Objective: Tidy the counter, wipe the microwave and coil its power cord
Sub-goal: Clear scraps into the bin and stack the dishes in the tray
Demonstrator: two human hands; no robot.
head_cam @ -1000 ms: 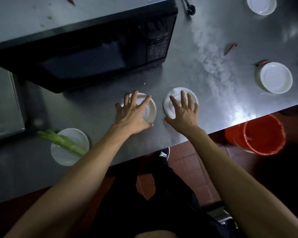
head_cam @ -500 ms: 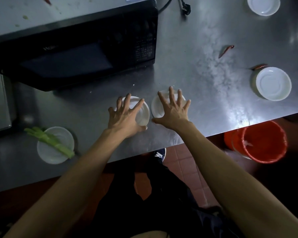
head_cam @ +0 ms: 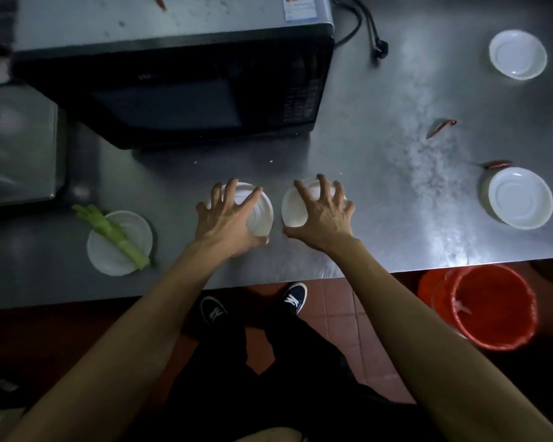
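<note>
Early stage. Left hand (head_cam: 229, 218) and right hand (head_cam: 320, 220) each claw-grip a small white dish in front of the microwave (head_cam: 173, 87). Power cord (head_cam: 361, 25) lies uncoiled right of it; worktop (head_cam: 380, 154) remains cluttered.

dishes (head_cam: 520, 198): 5 | chillies (head_cam: 441, 128): 3 | microwave (head_cam: 186, 90): 1 | bucket (head_cam: 494, 306): 1 | hands (head_cam: 227, 218): 2

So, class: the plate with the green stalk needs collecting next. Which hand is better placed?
Left. The left hand is nearer the plate with the stalk; the right hand would have to cross over it.
</note>
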